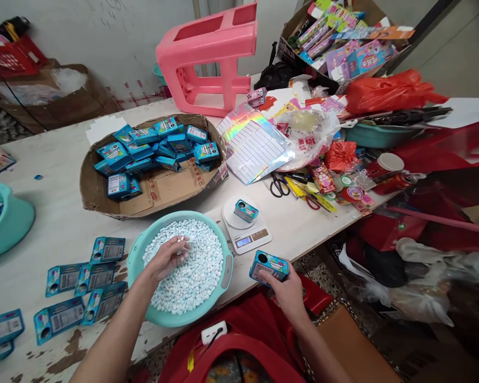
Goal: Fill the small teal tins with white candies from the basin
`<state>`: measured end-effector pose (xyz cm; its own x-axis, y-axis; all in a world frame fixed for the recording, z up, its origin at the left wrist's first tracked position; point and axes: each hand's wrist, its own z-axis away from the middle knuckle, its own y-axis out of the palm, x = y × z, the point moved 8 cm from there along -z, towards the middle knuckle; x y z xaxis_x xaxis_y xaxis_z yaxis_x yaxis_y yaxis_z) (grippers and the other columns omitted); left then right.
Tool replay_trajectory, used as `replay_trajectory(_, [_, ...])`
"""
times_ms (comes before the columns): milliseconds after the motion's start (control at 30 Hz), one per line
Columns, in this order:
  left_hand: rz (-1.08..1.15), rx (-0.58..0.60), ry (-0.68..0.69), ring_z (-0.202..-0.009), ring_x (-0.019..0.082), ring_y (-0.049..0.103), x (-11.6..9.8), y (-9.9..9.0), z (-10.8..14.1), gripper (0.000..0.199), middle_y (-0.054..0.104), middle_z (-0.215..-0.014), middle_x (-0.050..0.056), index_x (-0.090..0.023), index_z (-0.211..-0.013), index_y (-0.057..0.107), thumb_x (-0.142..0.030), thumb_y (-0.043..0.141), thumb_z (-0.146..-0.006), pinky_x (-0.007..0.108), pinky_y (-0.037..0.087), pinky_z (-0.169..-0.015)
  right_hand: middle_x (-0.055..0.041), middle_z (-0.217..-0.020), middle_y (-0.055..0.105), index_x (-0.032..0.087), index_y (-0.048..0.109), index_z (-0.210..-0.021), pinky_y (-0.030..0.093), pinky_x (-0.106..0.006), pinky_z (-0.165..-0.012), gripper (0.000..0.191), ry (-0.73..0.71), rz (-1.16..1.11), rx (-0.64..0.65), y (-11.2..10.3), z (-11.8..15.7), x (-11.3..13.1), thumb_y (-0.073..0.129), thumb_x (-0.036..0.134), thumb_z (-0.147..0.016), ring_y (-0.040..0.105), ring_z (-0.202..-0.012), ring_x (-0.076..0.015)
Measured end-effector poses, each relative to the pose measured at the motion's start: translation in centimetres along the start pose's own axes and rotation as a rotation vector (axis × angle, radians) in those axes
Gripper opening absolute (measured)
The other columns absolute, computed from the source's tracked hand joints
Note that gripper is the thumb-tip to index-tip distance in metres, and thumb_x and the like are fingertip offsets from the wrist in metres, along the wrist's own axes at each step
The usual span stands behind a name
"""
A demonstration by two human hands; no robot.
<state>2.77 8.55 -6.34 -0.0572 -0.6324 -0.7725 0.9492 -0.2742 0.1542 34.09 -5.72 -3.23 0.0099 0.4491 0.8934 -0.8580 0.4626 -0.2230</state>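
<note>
My left hand (170,257) is over the teal basin (132,260), its fingers curled together around a few small white candies. More white and pale blue candies (199,282) fill the basin. My right hand (286,287) grips a blue candy box (269,265) just off the table's front edge, a dark round opening showing on the box. Between the hands and farther back, another blue box (246,210) rests on a white kitchen scale (249,239) with a lit display.
Behind the basin, a cut-down cardboard carton (171,192) holds many blue boxes. Several more boxes (98,276) lie at the left beside another teal tub (14,223). A pink stool (215,42), scissors (279,185), holographic sheets (255,143) and bags crowd the back and right.
</note>
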Motion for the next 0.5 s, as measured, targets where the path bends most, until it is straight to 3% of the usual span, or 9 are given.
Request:
replay_trajectory(133, [-0.103, -0.04, -0.046, -0.055, 0.01, 0.049, -1.0, 0.7, -1.5, 0.036, 0.059, -0.074, 0.003, -0.014, -0.081, 0.058, -0.049, 0.062, -0.072, 0.022, 0.036, -0.05, -0.0034, -0.078, 0.069, 0.017, 0.06, -0.087, 0.05, -0.033, -0.069, 0.041, 0.006, 0.009, 0.004, 0.0, -0.4, -0.2, 0.078, 0.04, -0.058, 0.061, -0.07, -0.0197])
replay_trajectory(233, [-0.318, 0.022, -0.019, -0.052, 0.009, 0.045, -3.5, 2.8, -2.8, 0.032, 0.054, -0.063, 0.001, -0.014, -0.068, 0.056, -0.045, 0.064, -0.069, 0.022, 0.033, -0.049, -0.0033, -0.078, 0.069, 0.017, 0.061, -0.087, 0.05, -0.033, -0.07, 0.042, 0.0, 0.003, 0.007, -0.1, -0.7, -0.3, 0.078, 0.04, -0.058, 0.061, -0.071, -0.0202])
replay_trajectory(367, [-0.619, 0.164, 0.136, -0.057, 0.012, 0.048, -8.1, 8.2, -5.1, 0.023, 0.053, -0.062, 0.0, -0.015, -0.075, 0.06, -0.037, 0.058, -0.073, 0.023, 0.035, -0.052, -0.0036, -0.078, 0.07, 0.017, 0.061, -0.088, 0.051, -0.033, -0.069, 0.042, 0.009, -0.008, -0.003, -0.6, -1.2, -0.7, 0.078, 0.042, -0.058, 0.062, -0.071, -0.0209])
replay_trajectory(500, [-1.039, 0.192, 0.366, -0.067, 0.014, 0.055, -11.9, 14.4, -8.4, 0.016, 0.061, -0.075, 0.003, -0.015, -0.084, 0.062, -0.022, 0.05, -0.075, 0.024, 0.04, -0.059, -0.0041, -0.079, 0.07, 0.017, 0.062, -0.089, 0.051, -0.033, -0.069, 0.043, 0.007, -0.013, -0.029, -1.3, -1.6, -1.2, 0.078, 0.043, -0.058, 0.063, -0.07, -0.0209])
